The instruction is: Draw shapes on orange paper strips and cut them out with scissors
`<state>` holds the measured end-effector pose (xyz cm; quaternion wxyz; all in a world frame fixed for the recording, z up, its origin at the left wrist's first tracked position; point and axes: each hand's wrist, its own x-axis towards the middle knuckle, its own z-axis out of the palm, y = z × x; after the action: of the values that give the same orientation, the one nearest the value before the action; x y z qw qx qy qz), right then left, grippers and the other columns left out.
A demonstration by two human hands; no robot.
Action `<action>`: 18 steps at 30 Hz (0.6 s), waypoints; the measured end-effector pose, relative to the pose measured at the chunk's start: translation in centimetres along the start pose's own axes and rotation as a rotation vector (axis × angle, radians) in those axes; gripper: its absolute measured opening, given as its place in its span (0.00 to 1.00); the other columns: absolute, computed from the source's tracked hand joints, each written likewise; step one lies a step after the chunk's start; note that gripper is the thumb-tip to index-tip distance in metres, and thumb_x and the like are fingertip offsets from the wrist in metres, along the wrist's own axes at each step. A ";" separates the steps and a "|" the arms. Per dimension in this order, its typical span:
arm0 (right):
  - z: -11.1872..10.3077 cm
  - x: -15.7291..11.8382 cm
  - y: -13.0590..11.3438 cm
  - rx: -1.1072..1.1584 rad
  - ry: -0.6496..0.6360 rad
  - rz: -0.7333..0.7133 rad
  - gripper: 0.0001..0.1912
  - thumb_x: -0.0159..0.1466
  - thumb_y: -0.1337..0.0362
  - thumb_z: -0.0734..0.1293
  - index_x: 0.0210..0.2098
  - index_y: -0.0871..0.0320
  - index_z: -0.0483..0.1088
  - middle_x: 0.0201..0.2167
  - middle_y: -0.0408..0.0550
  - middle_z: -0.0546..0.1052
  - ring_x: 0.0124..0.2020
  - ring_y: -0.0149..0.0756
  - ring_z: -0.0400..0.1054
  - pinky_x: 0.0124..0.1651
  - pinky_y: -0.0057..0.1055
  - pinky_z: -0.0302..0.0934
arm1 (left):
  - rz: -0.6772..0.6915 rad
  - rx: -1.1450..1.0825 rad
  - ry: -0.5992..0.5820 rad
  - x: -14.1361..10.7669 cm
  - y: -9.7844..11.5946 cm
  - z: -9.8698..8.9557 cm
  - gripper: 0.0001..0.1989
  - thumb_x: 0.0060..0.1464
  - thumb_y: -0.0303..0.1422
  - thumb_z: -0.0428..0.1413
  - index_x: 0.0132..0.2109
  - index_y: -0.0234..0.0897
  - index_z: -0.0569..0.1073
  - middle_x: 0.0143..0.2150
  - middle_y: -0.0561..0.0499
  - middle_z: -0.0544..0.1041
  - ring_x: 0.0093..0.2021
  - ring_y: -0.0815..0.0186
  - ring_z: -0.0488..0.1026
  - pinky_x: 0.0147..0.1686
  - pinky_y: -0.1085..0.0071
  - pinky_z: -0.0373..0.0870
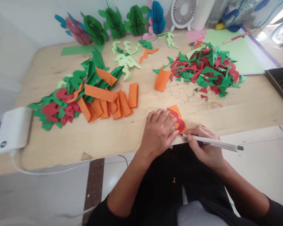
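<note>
Near the table's front edge, a red wavy-edged paper cutout lies on an orange paper piece. My left hand rests flat over their left side, fingers stretched out and pressing them against the tabletop. In my right hand is a white pen, gripped near its tip and slanting off to the right. The pen's tip meets the lower end of the red cutout, close to my left thumb. Part of both paper pieces is hidden under my left fingers.
Folded orange papers and red and green cutouts lie at left. Red and green scraps are heaped at right. Several honeycomb paper figures and a small fan line the back. A phone lies far right, a white box far left.
</note>
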<state>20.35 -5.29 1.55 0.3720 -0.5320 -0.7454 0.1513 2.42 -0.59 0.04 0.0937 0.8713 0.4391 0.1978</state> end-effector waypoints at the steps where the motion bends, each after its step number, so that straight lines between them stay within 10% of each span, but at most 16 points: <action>1: 0.0 0.0 0.0 -0.001 -0.001 0.001 0.05 0.64 0.69 0.63 0.31 0.56 0.68 0.23 0.45 0.76 0.24 0.33 0.68 0.31 0.33 0.62 | -0.002 -0.001 -0.003 0.0 0.0 0.0 0.17 0.60 0.40 0.51 0.51 0.39 0.74 0.58 0.43 0.71 0.60 0.51 0.63 0.59 0.51 0.57; 18: 0.0 0.1 -0.1 -0.002 -0.012 0.020 0.06 0.63 0.68 0.63 0.30 0.55 0.69 0.22 0.43 0.76 0.23 0.34 0.68 0.32 0.34 0.62 | -0.006 -0.003 -0.014 0.0 0.0 -0.1 0.17 0.60 0.40 0.52 0.52 0.40 0.74 0.58 0.42 0.71 0.59 0.51 0.63 0.58 0.52 0.58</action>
<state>20.24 -5.21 1.62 0.3656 -0.5388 -0.7425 0.1576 2.40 -0.55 0.13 0.0985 0.8714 0.4406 0.1921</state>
